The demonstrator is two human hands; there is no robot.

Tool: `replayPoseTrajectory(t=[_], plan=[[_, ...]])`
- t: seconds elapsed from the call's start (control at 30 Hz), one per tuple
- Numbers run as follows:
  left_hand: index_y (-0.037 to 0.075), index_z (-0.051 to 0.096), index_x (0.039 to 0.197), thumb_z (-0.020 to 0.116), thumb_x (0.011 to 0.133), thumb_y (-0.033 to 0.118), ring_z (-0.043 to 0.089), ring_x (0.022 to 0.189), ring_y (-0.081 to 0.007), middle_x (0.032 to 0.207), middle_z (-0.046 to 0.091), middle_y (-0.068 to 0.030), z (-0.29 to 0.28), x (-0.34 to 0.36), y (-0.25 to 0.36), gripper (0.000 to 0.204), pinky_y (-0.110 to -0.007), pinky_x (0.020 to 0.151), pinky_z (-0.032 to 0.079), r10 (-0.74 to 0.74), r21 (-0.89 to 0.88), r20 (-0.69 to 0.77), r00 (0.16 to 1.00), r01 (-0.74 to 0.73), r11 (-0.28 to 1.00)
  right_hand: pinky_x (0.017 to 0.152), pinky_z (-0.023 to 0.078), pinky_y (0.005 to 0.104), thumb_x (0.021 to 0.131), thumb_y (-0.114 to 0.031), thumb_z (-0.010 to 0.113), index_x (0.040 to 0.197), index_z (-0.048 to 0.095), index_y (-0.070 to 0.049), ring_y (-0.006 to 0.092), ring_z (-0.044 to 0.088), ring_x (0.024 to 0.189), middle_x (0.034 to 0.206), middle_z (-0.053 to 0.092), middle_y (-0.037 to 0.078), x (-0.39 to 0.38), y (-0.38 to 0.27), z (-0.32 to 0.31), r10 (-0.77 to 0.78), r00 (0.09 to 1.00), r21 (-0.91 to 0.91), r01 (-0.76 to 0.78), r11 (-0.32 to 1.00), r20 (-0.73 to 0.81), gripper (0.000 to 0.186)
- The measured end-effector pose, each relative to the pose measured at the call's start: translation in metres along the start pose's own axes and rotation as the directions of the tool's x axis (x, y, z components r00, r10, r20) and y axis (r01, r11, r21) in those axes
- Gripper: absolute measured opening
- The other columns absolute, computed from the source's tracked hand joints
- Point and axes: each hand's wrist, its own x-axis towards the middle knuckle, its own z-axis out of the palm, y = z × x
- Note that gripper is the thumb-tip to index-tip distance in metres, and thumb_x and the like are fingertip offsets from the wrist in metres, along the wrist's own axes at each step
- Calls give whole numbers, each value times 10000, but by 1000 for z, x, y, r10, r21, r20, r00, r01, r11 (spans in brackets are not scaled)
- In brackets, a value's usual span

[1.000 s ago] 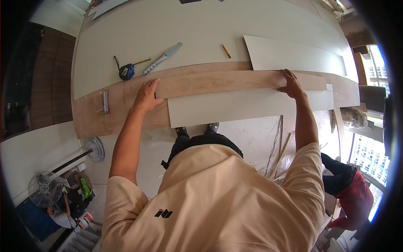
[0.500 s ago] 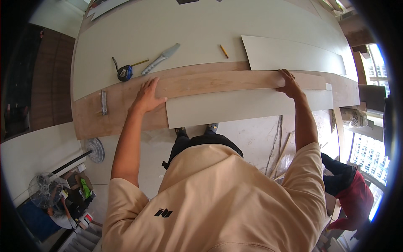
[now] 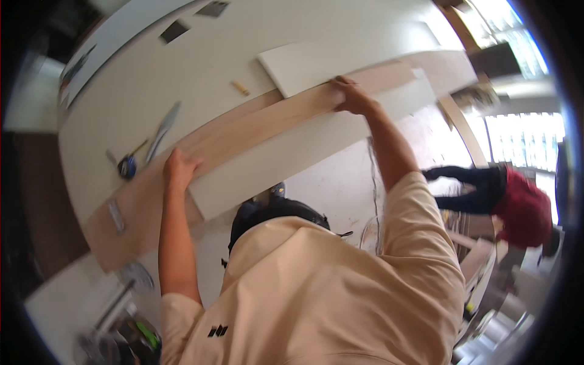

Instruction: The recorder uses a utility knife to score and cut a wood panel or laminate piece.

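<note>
A long, narrow wooden strip (image 3: 267, 121) lies slantwise over a white sheet (image 3: 274, 163) near the bench's front edge. At its left end is my left hand (image 3: 180, 170), fingers bunched at the far edge and thumb toward the near one, slightly blurred. My right hand (image 3: 355, 97) grips the strip farther along, fingertips over the far edge and thumb underneath on the near side. Beyond the left hand lie a blue tape measure (image 3: 127, 166) with a bit of blade out and a grey, long-bladed tool (image 3: 163, 132). A yellow pencil (image 3: 240, 88) rests farther back.
Another white sheet (image 3: 304, 68) lies behind the strip on the large workbench (image 3: 201, 85). A small metal piece (image 3: 115, 215) is near the left front edge. Two dark squares lie at the back. A person in red (image 3: 524, 207) bends over at the right.
My view has turned, so the bench now slants up to the right. The left hand's fingers have drawn together at the strip's end. The right hand keeps its hold. The person in red shows more fully.
</note>
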Motion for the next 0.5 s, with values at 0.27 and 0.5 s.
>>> replayPoseTrajectory(t=[0.27,0.5], plan=[[-21,516,758,889,688,303,514,661,-296,744,583,-165,-3,13,11,500,-428,668,458,-48,177,158,986,20,984,1127,330,518,642,-230,893,1529,329,-180,324,225,1479,1553,330,74,3,-10,13,202,968,-98,-189,977,148,1052],[-30,514,695,890,694,291,515,644,-296,691,567,-171,1,27,-6,493,-418,666,459,-52,200,175,983,16,980,1132,303,533,726,-204,809,1533,323,-194,288,185,1500,1581,288,50,2,-21,6,232,962,-103,-219,970,144,942]])
